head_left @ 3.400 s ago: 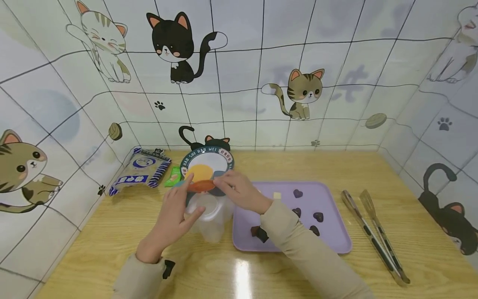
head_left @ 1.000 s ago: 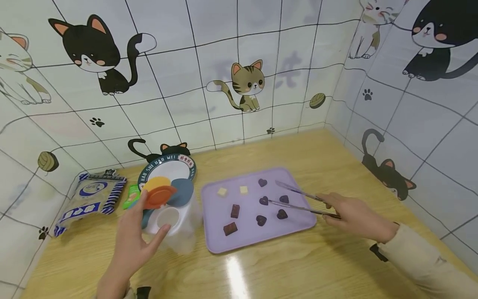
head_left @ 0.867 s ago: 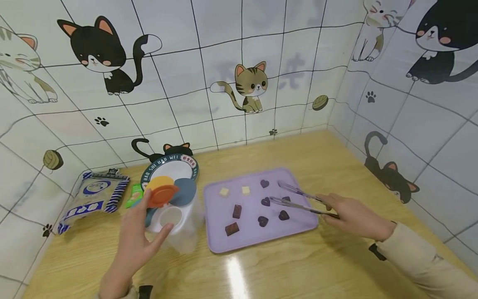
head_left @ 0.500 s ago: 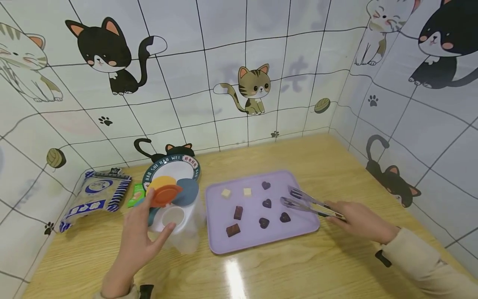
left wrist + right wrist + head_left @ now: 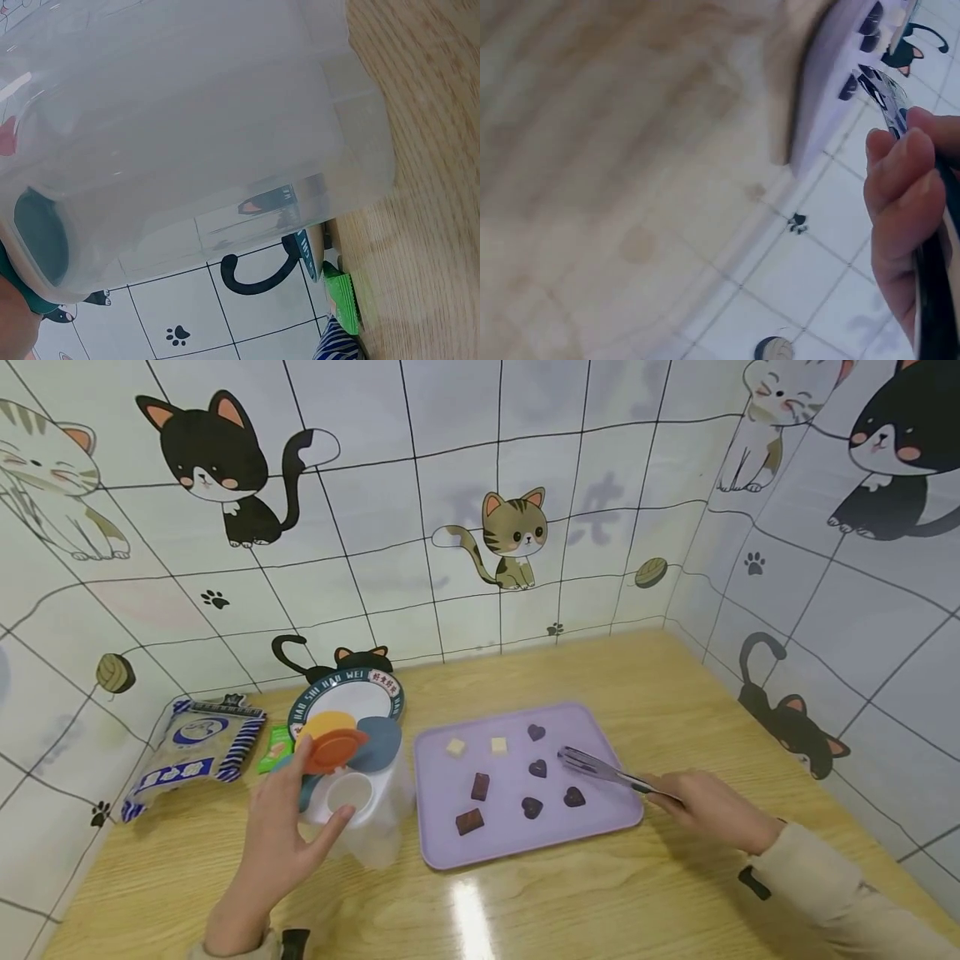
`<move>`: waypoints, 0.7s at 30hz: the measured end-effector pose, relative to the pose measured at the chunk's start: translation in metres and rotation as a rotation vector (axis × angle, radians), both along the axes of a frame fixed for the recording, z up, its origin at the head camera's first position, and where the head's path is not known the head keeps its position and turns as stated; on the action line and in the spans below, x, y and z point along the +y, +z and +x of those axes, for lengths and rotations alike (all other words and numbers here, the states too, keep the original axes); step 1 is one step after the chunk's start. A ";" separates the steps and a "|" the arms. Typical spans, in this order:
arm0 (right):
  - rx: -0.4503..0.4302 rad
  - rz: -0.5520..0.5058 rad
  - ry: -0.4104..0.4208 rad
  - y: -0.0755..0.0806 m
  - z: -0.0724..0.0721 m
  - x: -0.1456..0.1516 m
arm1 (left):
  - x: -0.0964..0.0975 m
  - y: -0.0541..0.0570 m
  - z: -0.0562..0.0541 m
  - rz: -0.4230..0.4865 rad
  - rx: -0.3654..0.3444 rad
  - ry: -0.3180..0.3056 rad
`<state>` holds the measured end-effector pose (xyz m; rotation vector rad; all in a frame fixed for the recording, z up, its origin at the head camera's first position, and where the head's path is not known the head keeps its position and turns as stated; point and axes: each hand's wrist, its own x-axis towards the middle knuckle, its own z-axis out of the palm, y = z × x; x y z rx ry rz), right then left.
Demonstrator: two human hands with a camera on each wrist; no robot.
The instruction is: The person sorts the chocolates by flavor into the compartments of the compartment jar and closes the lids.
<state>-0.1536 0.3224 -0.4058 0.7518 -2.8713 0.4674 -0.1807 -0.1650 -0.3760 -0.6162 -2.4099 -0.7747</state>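
Observation:
In the head view my left hand (image 5: 285, 835) rests at a clear container (image 5: 378, 835) with coloured flip lids. Its index fingertip touches the raised orange lid (image 5: 335, 749), beside a round opening, and the thumb is spread along the near side. My right hand (image 5: 712, 810) grips metal tongs (image 5: 600, 767), arms squeezed nearly together, tips low over the purple tray (image 5: 450, 856). Dark heart-shaped chocolates (image 5: 532, 807) lie around the tips; one heart there is hidden by them. In the right wrist view, curled fingers (image 5: 904, 172) hold the tongs' dark handle.
Brown rectangular chocolates (image 5: 470, 822) and pale cubes (image 5: 498, 745) sit on the tray's left half. Behind the container stands a round plate (image 5: 352, 693). A green packet (image 5: 275, 748) and a blue-striped bag (image 5: 195, 747) lie at left. Printed walls border the table.
The right hand has left the lids and picked up the tongs from the right side. Over the tray, the tongs' arms have come together around a heart's place. The left hand has stayed at the lids.

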 end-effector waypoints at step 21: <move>0.174 -0.045 0.489 0.102 -0.035 -0.166 | -0.004 0.001 -0.005 -0.028 0.059 -0.059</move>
